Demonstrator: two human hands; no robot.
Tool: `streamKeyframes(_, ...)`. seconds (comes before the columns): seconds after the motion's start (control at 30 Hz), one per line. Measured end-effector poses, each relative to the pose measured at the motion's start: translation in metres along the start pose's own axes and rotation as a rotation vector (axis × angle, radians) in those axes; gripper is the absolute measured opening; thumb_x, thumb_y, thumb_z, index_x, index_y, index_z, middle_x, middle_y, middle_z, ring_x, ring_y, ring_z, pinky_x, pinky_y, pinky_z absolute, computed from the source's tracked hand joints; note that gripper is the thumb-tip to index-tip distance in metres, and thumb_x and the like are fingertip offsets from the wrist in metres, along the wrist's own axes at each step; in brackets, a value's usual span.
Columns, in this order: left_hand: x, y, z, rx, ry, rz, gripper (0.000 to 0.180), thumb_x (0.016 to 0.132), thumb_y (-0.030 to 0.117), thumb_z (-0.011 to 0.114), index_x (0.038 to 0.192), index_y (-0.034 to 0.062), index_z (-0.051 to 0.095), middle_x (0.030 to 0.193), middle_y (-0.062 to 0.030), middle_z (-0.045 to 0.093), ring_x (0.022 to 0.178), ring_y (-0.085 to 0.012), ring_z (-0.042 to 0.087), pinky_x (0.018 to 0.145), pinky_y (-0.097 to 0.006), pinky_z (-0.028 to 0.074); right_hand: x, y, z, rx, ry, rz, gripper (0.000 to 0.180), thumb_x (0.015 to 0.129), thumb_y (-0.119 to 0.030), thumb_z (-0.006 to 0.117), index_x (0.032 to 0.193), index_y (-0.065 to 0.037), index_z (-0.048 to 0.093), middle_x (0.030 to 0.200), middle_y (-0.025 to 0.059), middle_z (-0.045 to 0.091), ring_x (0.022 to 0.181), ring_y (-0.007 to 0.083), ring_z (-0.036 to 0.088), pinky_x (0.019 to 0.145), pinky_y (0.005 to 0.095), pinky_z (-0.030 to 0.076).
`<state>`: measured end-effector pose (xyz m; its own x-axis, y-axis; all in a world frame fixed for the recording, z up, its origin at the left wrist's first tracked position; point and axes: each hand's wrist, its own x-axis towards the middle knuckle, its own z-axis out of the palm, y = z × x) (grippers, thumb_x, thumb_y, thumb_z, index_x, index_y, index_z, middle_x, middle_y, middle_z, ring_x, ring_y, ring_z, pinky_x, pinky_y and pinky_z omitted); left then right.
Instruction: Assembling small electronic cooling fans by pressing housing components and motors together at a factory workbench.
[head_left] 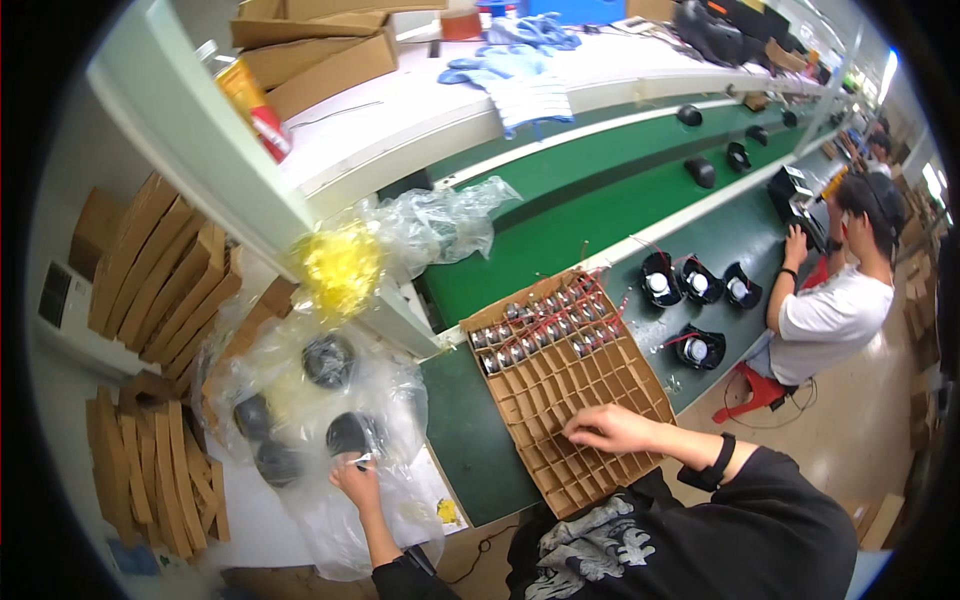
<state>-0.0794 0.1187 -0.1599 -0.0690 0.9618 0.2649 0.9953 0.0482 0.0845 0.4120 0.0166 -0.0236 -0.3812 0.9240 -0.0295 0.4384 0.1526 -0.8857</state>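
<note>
My left hand (357, 482) is at the left, by a clear plastic bag (400, 385). Its fingers are closed at the lower edge of a black rounded housing (352, 434), with something small and pale beside them. More black housings (328, 361) lie in and under the film. My right hand (612, 430) hovers over a divided cardboard tray (530, 400), fingers loosely stretched and nothing visible in them. Several silvery round parts with red wires (538, 335) fill the tray's far rows; its nearer cells show bare cardboard.
Black housings with white centres (698, 348) stand right of the tray, near a seated co-worker (835, 290). A green conveyor (590, 210) carries black pieces beyond. Folded cardboard (160, 470) is stacked at the left, and a yellow bundle (342, 270) lies by the post.
</note>
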Motion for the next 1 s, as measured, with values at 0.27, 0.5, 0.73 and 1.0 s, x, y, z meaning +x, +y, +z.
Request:
streamKeyframes(0.27, -0.093, -0.011, -0.123, -0.705, 0.384, -0.405, 0.022, 0.087, 0.018, 0.059, 0.084, 0.0013, 0.045, 0.089, -0.0107, 0.044, 0.085, -0.0257, 0.044, 0.081, -0.036, 0.037, -0.031, -0.029, -0.004, -0.139, -0.01, 0.153, 0.017, 0.084, -0.016, 0.063, 0.095, -0.003, 0.064, 0.087, 0.014, 0.065, 0.082, 0.0314, 0.063, 0.074, 0.0385, 0.05)
streamKeyframes(0.5, -0.052, 0.096, -0.242, -1.124, 0.113, -0.004, 0.04, 0.076, 0.036, 0.063, 0.07, 0.004, 0.039, 0.079, -0.0089, 0.041, 0.075, -0.0208, 0.041, 0.071, -0.031, 0.035, 0.018, -0.098, 0.002, -0.183, -0.209, -0.312, 0.08, 0.068, -0.035, 0.08, 0.133, -0.007, 0.042, 0.135, 0.0229, 0.04, 0.12, 0.0396, 0.045, 0.095, 0.0466, 0.042)
streamKeyframes(0.73, -0.004, 0.225, -0.219, -1.821, -0.686, 0.282, 0.039, 0.084, 0.04, 0.057, 0.076, 0.0045, 0.043, 0.084, -0.0082, 0.044, 0.083, -0.0199, 0.044, 0.092, -0.036, 0.035, 0.034, -0.098, -0.011, 0.191, 0.009, -0.479, 0.091, 0.062, -0.025, 0.082, 0.136, -0.002, 0.035, 0.132, 0.0241, 0.038, 0.12, 0.0404, 0.042, 0.101, 0.0453, 0.036)
streamKeyframes(1.0, -0.02, 0.309, -0.204, -1.323, -0.379, 0.501, 0.021, 0.089, 0.015, 0.055, 0.098, -0.002, 0.061, 0.095, -0.0134, 0.063, 0.085, -0.0239, 0.06, 0.079, -0.033, 0.048, -0.028, -0.029, -0.004, 1.34, 0.738, 0.396, 0.057, 0.086, -0.015, 0.065, 0.133, -0.004, 0.036, 0.122, 0.0088, 0.052, 0.116, 0.0175, 0.05, 0.101, 0.0351, 0.041)
